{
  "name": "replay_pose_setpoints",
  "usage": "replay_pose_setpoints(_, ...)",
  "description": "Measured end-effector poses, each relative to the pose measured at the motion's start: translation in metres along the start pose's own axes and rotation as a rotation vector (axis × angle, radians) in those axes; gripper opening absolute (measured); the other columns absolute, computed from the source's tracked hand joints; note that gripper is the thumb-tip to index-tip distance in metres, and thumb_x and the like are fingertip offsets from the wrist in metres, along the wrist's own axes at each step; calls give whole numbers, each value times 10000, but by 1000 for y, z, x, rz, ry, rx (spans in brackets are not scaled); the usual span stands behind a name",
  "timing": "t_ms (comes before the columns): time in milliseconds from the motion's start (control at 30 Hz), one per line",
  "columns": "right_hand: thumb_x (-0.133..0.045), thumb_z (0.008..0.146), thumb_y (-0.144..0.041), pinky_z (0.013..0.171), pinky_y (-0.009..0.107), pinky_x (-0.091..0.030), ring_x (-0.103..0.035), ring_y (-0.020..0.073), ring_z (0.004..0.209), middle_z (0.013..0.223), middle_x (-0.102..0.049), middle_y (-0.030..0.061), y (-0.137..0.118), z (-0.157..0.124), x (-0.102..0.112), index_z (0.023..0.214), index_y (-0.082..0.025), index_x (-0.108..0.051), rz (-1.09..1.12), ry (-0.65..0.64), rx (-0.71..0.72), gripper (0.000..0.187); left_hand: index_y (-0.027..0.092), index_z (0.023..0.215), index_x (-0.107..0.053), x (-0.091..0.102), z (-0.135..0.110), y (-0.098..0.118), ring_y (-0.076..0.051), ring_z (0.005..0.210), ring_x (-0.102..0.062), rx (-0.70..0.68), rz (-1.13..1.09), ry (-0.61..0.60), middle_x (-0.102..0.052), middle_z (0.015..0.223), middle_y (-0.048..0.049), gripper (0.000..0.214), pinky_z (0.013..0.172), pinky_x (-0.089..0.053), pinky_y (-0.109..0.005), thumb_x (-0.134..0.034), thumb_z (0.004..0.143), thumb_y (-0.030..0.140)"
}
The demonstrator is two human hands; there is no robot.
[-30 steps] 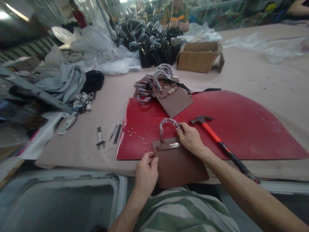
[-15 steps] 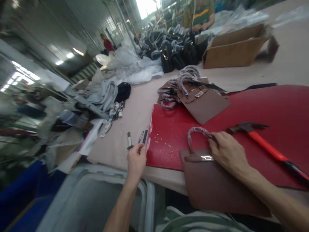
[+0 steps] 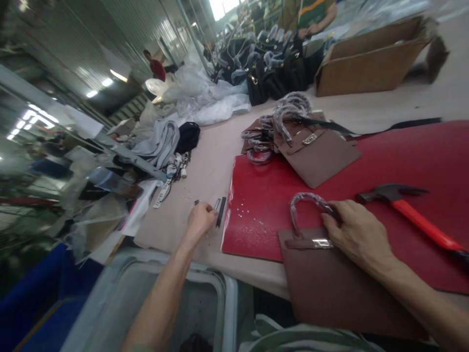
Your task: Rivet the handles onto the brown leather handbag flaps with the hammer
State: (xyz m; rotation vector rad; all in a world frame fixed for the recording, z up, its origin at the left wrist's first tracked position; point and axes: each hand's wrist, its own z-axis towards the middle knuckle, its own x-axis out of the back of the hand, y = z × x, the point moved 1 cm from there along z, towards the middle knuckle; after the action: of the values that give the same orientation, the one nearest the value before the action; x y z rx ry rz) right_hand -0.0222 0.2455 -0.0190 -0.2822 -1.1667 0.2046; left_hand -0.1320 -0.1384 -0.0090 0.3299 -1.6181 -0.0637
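Note:
My right hand (image 3: pixel 357 230) is closed around the plastic-wrapped handle of a brown handbag (image 3: pixel 330 283). The bag has a silver clasp near its top and hangs over the table's front edge. My left hand (image 3: pixel 202 219) is at the small tools left of the red mat, fingers pinched together. A slim metal rod (image 3: pixel 217 204) shows at its fingertips, and a black strip (image 3: pixel 221 212) lies just beside. The hand covers most of another small tool; what it grips is hidden. Tiny pale bits (image 3: pixel 241 210) are scattered on the red mat (image 3: pixel 256 183).
A claw hammer (image 3: pixel 421 220) with a red handle lies right of the bag. More brown handbags (image 3: pixel 317 151) are piled behind. Further back are black bags (image 3: pixel 258 80), an open cardboard box (image 3: pixel 366 68) and a person's hands. A grey bin (image 3: pixel 229 313) stands below the table edge.
My left hand has shifted left and up over the small tools, now covering one that showed before. My right hand still grips the handbag's handle. The view has moved slightly.

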Motion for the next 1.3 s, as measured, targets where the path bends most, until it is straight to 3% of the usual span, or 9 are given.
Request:
replay_pose_setpoints(233, -526, 870, -261, 763, 340, -413, -564, 254, 863, 913, -635, 103, -3, -2, -1, 914, -182, -613, -14, -4, -38, 126, 172, 702, -687, -9, 29, 3, -304, 743, -680, 33, 96, -120, -717, 732, -143, 152, 610, -427, -331, -696, 713, 324)
replay_pose_setpoints(467, -543, 860, -240, 727, 339, -399, -552, 246, 822, 861, -618, 94, -2, -3, -3, 883, -177, -605, 5, 40, 1, 92, 175, 638, -661, -9, 37, -16, -226, 572, -657, 75, 41, -179, -665, 554, -71, 173, 527, -436, -290, -588, 747, 287)
replay_pose_setpoints(567, -543, 860, -246, 721, 341, -398, -551, 246, 814, 853, -615, 89, -2, -3, -2, 884, -179, -604, -3, 35, 0, 94, 173, 716, -668, -9, 29, -20, -222, 618, -670, 86, 25, -142, -695, 618, -69, 174, 551, -448, -286, -585, 758, 319)
replay_pose_setpoints(767, -538, 858, -262, 725, 344, -404, -560, 248, 824, 867, -625, 94, -3, -3, -3, 896, -179, -607, -7, 37, -9, 114, 186, 805, -676, 1, 14, -18, -289, 839, -683, 34, 143, 47, -734, 820, -112, 219, 673, -456, -328, -605, 767, 390)
replay_pose_setpoints(933, -511, 858, -298, 677, 363, -401, -560, 257, 781, 830, -620, 103, -1, -1, -1, 875, -203, -586, 7, 51, 19, 122, 147, 883, -681, 19, 11, -35, -331, 941, -682, 223, 141, -16, -733, 930, -189, 292, 691, -463, -334, -633, 761, 407)
replay_pose_setpoints(1100, -429, 867, -449, 578, 400, -338, -530, 301, 696, 771, -567, 98, 6, 3, -9, 816, -280, -508, 51, 92, 48, 194, 143, 686, -676, 24, 19, -56, -212, 609, -667, 294, 18, -141, -660, 575, -74, 283, 534, -433, -252, -716, 699, 423)
replay_pose_setpoints(1300, -363, 873, -484, 578, 423, -330, -534, 354, 722, 782, -537, 101, 5, 4, -10, 830, -301, -466, 86, 91, 52, 214, 132, 611, -647, 13, 35, -58, -170, 490, -608, 380, -163, -190, -576, 471, -23, 185, 486, -448, -232, -765, 609, 275)
